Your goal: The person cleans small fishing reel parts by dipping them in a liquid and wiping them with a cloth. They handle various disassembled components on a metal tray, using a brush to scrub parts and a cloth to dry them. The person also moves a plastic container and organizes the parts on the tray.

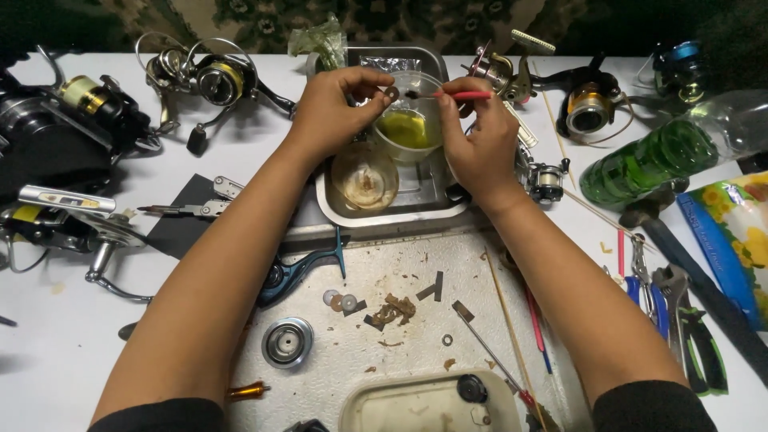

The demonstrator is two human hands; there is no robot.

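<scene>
My left hand [332, 108] pinches a little washer [391, 94] while my right hand [478, 132] squeezes a red brush [458, 94], dabbing it above the cup of yellow oil [406, 128].

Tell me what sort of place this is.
Probably a home workbench for servicing fishing reels. Several spinning reels lie around a white table, pliers sit at the right, and loose small parts are spread on a mat below a metal tray.

Blue-yellow flowered pkg [736, 240] at rt edge, maybe wipes
</scene>
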